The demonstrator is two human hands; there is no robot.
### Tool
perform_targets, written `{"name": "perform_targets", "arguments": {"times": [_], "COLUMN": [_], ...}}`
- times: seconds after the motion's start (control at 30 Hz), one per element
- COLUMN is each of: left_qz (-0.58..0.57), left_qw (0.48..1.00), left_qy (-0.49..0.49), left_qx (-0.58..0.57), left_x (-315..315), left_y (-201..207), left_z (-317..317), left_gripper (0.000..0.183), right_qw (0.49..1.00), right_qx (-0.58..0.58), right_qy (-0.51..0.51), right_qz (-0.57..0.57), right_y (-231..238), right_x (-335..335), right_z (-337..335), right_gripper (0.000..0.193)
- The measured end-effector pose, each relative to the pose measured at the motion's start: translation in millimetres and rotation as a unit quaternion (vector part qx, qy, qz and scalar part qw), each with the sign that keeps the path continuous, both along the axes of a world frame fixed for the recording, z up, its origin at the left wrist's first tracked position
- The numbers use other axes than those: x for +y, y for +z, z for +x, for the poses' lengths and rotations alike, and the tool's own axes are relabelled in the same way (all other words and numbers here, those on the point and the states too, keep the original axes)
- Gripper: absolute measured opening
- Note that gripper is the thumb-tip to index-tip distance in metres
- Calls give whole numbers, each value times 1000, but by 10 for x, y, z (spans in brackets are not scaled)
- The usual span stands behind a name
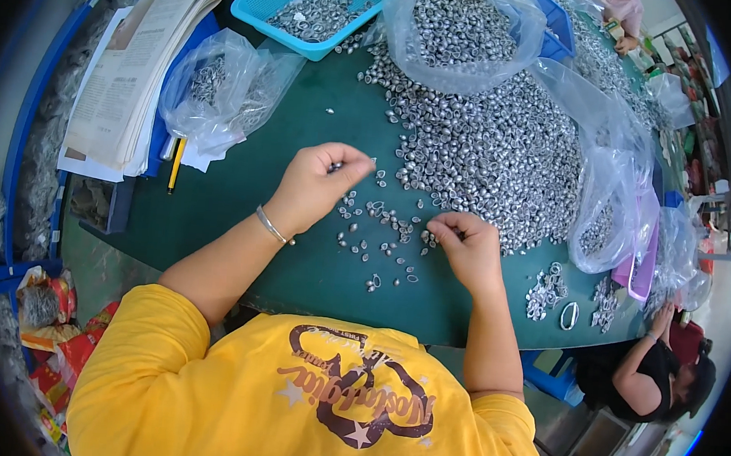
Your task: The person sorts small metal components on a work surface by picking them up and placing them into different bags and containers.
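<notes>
My left hand (pixel 316 186), with a silver bangle (pixel 271 226) on its wrist, is closed in a pinch. A small silver metal piece (pixel 374 160) shows at its fingertips, and others are tucked in the curled fingers. To the right, my right hand (pixel 472 251) is also closed, with small dark-silver pieces partly showing between its fingers. Loose drop-shaped metal pieces (pixel 391 221) lie scattered on the green tabletop (pixel 295 265) between the hands. Beyond my right hand spreads a big heap of similar pieces (pixel 489 152).
A turquoise basket (pixel 314 49) and clear plastic bags (pixel 222 91) of metal parts stand at the back. Papers (pixel 130 76) and a yellow pen (pixel 176 166) lie left. Small ring piles (pixel 547 292) and a purple tray (pixel 642 247) are right. A person in black (pixel 639 374) sits at right.
</notes>
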State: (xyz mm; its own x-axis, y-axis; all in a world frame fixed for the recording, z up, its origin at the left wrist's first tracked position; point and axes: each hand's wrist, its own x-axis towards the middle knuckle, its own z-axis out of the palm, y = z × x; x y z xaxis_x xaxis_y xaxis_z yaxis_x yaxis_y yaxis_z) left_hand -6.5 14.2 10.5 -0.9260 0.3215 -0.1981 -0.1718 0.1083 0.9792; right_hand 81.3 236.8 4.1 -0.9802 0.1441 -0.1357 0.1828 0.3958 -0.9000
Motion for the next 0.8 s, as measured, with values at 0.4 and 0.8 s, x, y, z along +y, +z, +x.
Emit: {"name": "perform_targets", "arguments": {"times": [0.4,0.8], "left_qz": [-244,-57], "left_qw": [887,979], "left_qy": [-176,-159], "left_qx": [349,111], "left_x": [21,84], "left_y": [-245,16], "left_z": [123,207], "left_gripper": [11,9], "right_qw": [928,783], "right_qx": [91,-154], "right_qy": [81,23], "right_qz": [353,-602], "right_y": [36,19], "right_x": [-156,-45], "right_z": [140,157], "right_gripper": [11,17]}}
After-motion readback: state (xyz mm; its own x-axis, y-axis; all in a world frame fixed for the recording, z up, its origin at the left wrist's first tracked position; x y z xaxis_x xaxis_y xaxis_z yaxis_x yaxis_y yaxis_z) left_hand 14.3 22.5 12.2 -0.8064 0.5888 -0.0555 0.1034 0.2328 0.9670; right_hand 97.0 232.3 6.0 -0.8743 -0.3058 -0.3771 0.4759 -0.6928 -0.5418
